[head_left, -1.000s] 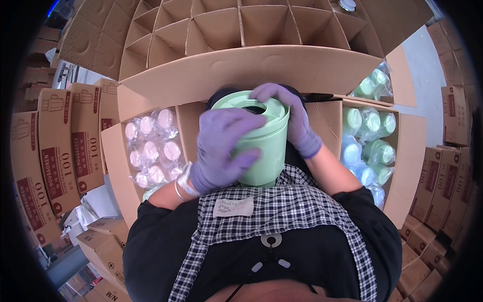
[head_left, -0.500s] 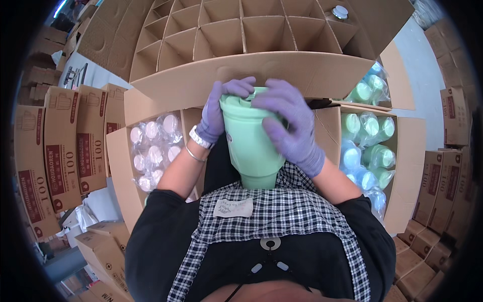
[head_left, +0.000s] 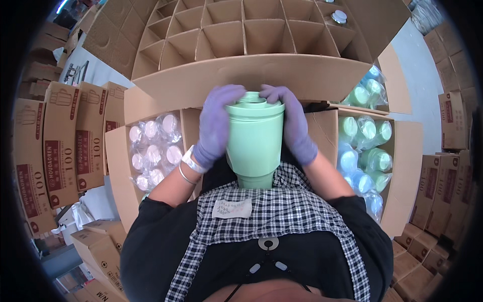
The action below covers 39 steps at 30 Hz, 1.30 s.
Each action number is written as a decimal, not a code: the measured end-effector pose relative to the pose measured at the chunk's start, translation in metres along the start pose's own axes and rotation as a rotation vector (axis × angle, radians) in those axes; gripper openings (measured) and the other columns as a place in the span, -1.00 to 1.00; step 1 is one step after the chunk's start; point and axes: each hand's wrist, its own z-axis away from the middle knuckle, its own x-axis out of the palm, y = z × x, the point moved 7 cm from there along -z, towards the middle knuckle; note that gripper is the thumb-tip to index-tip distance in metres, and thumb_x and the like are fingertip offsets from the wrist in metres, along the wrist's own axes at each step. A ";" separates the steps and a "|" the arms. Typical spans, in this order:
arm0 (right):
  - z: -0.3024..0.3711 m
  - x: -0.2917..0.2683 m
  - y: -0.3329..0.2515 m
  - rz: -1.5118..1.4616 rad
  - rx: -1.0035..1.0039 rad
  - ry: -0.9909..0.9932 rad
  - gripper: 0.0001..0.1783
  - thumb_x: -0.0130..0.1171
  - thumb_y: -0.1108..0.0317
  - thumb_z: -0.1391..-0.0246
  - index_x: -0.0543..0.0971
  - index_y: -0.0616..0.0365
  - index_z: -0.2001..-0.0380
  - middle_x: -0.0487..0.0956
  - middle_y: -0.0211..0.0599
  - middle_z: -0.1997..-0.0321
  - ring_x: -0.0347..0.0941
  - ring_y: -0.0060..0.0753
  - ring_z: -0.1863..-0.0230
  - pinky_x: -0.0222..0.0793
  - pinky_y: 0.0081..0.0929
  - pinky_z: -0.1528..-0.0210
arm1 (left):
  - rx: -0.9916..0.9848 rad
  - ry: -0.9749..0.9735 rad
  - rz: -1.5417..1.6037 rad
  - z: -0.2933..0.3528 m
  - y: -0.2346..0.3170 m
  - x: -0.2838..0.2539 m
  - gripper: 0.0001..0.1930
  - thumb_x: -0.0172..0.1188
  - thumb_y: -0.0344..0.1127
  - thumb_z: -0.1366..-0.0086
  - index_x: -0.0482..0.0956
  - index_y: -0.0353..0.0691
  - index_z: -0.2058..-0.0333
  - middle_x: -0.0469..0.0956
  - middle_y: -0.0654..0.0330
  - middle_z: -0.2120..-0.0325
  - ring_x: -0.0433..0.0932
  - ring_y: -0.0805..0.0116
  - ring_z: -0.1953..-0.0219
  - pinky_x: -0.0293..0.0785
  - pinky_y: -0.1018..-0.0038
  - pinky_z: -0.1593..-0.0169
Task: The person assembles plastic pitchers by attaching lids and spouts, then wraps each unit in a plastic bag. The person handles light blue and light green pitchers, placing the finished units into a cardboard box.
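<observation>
A mint-green tumbler (head_left: 255,143) stands upright close to my apron, its wide top away from the narrow base. A matching lid (head_left: 251,102) with a raised round part sits on its top. My left hand (head_left: 218,121), in a purple glove and slightly blurred, is wrapped round the upper left side. On the opposite side my right hand (head_left: 294,121), gloved alike, presses its palm to the rim, with fingertips curled over the lid. The tumbler's far side is hidden.
Ahead stands a large carton (head_left: 251,68) with cardboard dividers; one bottle with a silvery cap (head_left: 339,17) is in its right part. Pink-topped wrapped cups (head_left: 152,152) fill a box at left, green and blue wrapped ones (head_left: 365,161) a box at right. Stacked cartons (head_left: 61,146) line both sides.
The tumbler has turned to a straighter upright pose, and its side print is out of sight. My right hand has moved from over the lid to the tumbler's right side.
</observation>
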 end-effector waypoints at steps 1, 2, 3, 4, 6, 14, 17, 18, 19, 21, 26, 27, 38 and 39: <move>0.004 0.004 -0.022 0.281 -0.087 0.029 -0.64 0.13 0.11 -0.24 0.56 0.17 0.09 0.57 -0.10 -0.06 0.37 -0.06 -0.28 0.07 -0.05 -0.51 | -0.247 0.014 0.186 0.006 -0.036 0.003 -0.42 -0.31 0.02 -0.61 0.48 -0.31 -0.21 0.56 -0.05 -0.13 0.52 0.05 -0.21 0.35 0.22 -0.35; 0.005 0.027 -0.064 0.551 -0.232 -0.053 -0.56 0.29 0.11 -0.08 0.58 0.12 0.04 0.58 -0.14 -0.04 0.43 -0.06 -0.17 0.15 -0.12 -0.45 | -0.474 -0.055 0.529 0.012 -0.073 0.016 -0.43 -0.35 -0.01 -0.62 0.47 -0.33 -0.20 0.55 -0.04 -0.15 0.50 0.09 -0.23 0.34 0.25 -0.35; 0.008 0.052 -0.097 0.819 -0.372 -0.140 -0.43 0.45 0.10 0.08 0.59 0.06 -0.02 0.58 -0.17 -0.02 0.49 -0.05 -0.06 0.24 -0.19 -0.38 | -0.704 -0.122 0.879 0.022 -0.096 0.029 -0.43 -0.39 -0.05 -0.63 0.47 -0.34 -0.20 0.54 -0.04 -0.18 0.48 0.14 -0.25 0.34 0.28 -0.36; 0.013 0.057 -0.102 0.870 -0.413 -0.156 -0.39 0.44 0.14 0.10 0.62 0.03 -0.08 0.60 -0.23 0.00 0.50 -0.07 -0.07 0.32 -0.12 -0.26 | -0.729 -0.123 0.968 0.023 -0.096 0.029 -0.43 -0.39 -0.06 -0.62 0.50 -0.35 -0.16 0.50 -0.08 -0.22 0.46 0.17 -0.27 0.35 0.29 -0.35; 0.007 0.042 -0.103 0.744 -0.377 -0.195 -0.44 0.44 0.16 0.11 0.64 0.05 -0.03 0.61 -0.22 0.03 0.50 -0.09 -0.06 0.33 -0.09 -0.21 | -0.349 -0.150 0.569 -0.006 -0.069 0.011 -0.51 -0.25 -0.10 -0.59 0.54 -0.34 -0.13 0.54 -0.05 -0.17 0.50 0.20 -0.23 0.37 0.31 -0.33; 0.017 0.038 -0.102 0.641 -0.491 -0.237 -0.48 0.41 0.21 0.16 0.66 0.02 0.03 0.62 -0.33 0.04 0.42 -0.09 0.01 0.28 -0.15 -0.18 | 0.083 -0.994 0.025 -0.085 0.016 0.014 -0.73 0.28 -0.24 -0.25 0.74 -0.19 0.11 0.61 0.12 0.24 0.60 0.11 0.11 0.50 0.29 -0.02; 0.017 0.045 -0.100 0.674 -0.494 -0.262 -0.43 0.42 0.19 0.16 0.64 -0.01 -0.03 0.61 -0.37 0.00 0.40 -0.12 -0.03 0.24 -0.14 -0.21 | 0.051 -1.199 -0.251 -0.096 0.028 0.019 -0.68 0.33 -0.23 -0.18 0.74 -0.20 0.10 0.64 0.11 0.23 0.62 0.13 0.10 0.50 0.27 -0.02; 0.017 0.048 -0.100 0.689 -0.496 -0.275 -0.42 0.43 0.18 0.15 0.63 -0.02 -0.04 0.60 -0.37 -0.01 0.40 -0.12 -0.04 0.23 -0.13 -0.22 | 0.068 -1.203 -0.313 -0.096 0.028 0.019 -0.68 0.31 -0.18 -0.20 0.75 -0.17 0.11 0.65 0.09 0.29 0.62 0.10 0.18 0.52 0.24 0.03; 0.018 0.050 -0.101 0.706 -0.498 -0.287 -0.41 0.43 0.17 0.15 0.63 -0.02 -0.05 0.60 -0.37 -0.01 0.40 -0.12 -0.04 0.23 -0.12 -0.22 | 0.083 -1.255 -0.432 -0.095 0.030 0.023 -0.69 0.29 -0.16 -0.21 0.75 -0.17 0.14 0.66 0.08 0.32 0.64 0.07 0.20 0.53 0.22 0.05; 0.015 0.054 -0.100 0.713 -0.497 -0.285 -0.40 0.42 0.16 0.13 0.63 -0.03 -0.06 0.60 -0.34 -0.02 0.43 -0.10 -0.05 0.22 -0.11 -0.22 | 0.125 -1.354 -0.678 -0.096 0.032 0.030 -0.70 0.25 -0.12 -0.22 0.77 -0.17 0.21 0.68 0.05 0.38 0.66 0.01 0.25 0.55 0.18 0.09; 0.007 0.048 -0.098 0.662 -0.483 -0.274 -0.42 0.40 0.19 0.12 0.64 0.01 -0.06 0.61 -0.29 0.00 0.47 -0.09 -0.02 0.25 -0.13 -0.19 | 0.264 -1.122 -0.552 -0.083 0.007 0.036 -0.69 0.15 -0.05 -0.30 0.67 -0.18 0.39 0.61 0.06 0.46 0.63 0.01 0.32 0.52 0.17 0.19; 0.006 0.045 -0.099 0.647 -0.492 -0.270 -0.43 0.40 0.19 0.11 0.64 0.02 -0.06 0.62 -0.28 0.02 0.47 -0.10 -0.01 0.25 -0.13 -0.19 | 0.424 -0.999 -0.447 -0.082 0.004 0.029 -0.71 0.16 -0.06 -0.32 0.64 -0.15 0.38 0.57 0.10 0.46 0.60 0.04 0.34 0.50 0.18 0.21; 0.003 0.030 -0.081 0.445 -0.435 -0.272 -0.63 0.31 0.32 0.03 0.70 0.04 0.08 0.62 -0.31 0.08 0.48 -0.18 0.04 0.30 -0.22 -0.10 | -0.070 -1.292 -0.531 -0.083 -0.009 0.045 -0.65 0.12 -0.05 -0.33 0.57 -0.21 0.50 0.59 0.03 0.54 0.61 -0.02 0.43 0.52 0.10 0.26; 0.003 0.030 -0.083 0.460 -0.440 -0.283 -0.63 0.31 0.32 0.03 0.69 0.04 0.08 0.62 -0.31 0.07 0.48 -0.18 0.04 0.30 -0.22 -0.11 | -0.321 -1.306 -0.556 -0.086 -0.013 0.042 -0.65 0.14 -0.09 -0.32 0.56 -0.24 0.52 0.58 0.03 0.55 0.59 -0.04 0.45 0.51 0.09 0.28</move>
